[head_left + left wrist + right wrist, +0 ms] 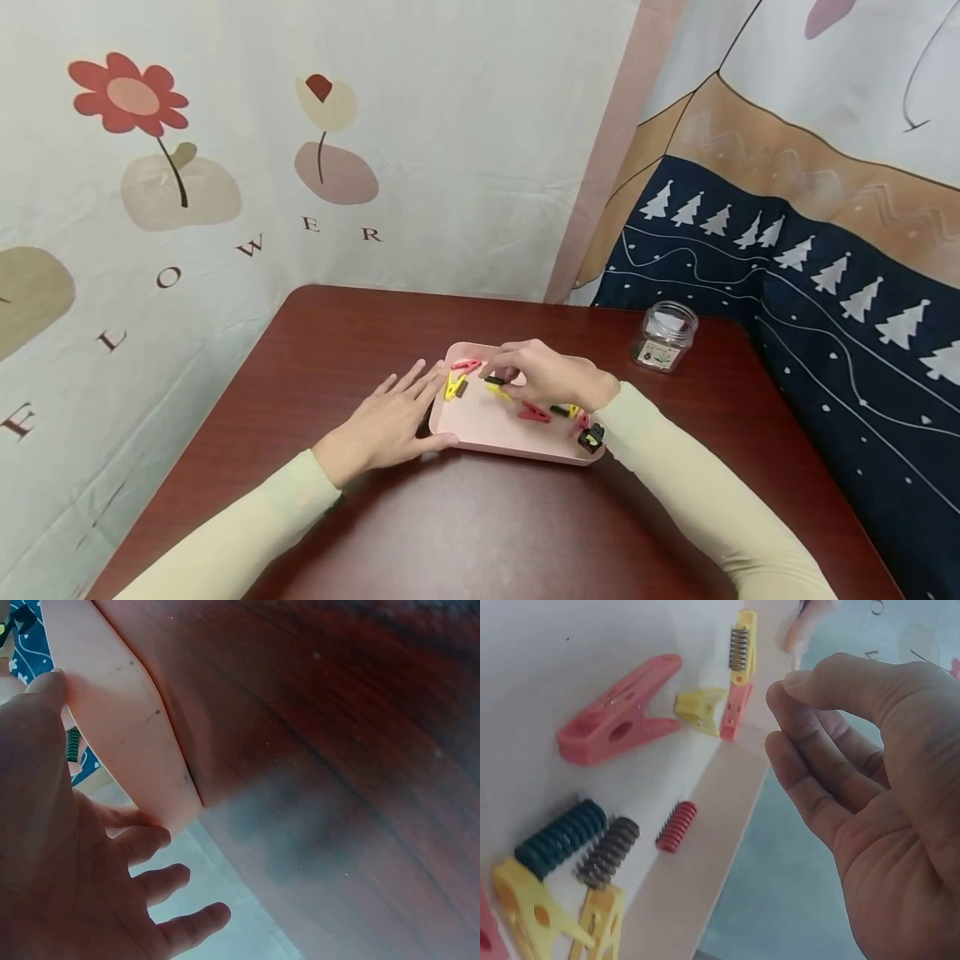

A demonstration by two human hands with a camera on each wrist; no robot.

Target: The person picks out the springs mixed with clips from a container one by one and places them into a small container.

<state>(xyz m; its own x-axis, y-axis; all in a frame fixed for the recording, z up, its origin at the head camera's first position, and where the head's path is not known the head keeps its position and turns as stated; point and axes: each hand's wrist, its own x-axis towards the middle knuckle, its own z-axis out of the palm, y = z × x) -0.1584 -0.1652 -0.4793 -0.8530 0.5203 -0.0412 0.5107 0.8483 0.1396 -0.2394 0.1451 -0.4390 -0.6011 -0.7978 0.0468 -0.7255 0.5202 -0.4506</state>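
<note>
My right hand (pixel 551 375) is over a pink tray (pixel 495 437), thumb and index finger pinched together. At these fingertips in the head view is a dark coil spring (pixel 493 379); the right wrist view hides it behind the fingers. My left hand (pixel 390 421) has its fingers straight and spread and rests against the tray's left rim. In the tray lie red clips (pixel 619 712) and yellow clips (pixel 536 911), along with a teal spring (pixel 562 836), a grey spring (pixel 609 853) and a red spring (pixel 676 826). Another grey spring (pixel 739 649) is beside a yellow clip at the far end.
A clear glass jar (pixel 665 337) with a label stands at the back right of the dark red table (pixel 360 333). Printed curtains (pixel 465 150) hang behind and to the right of the table. On my right wrist sits a small black camera (pixel 591 438).
</note>
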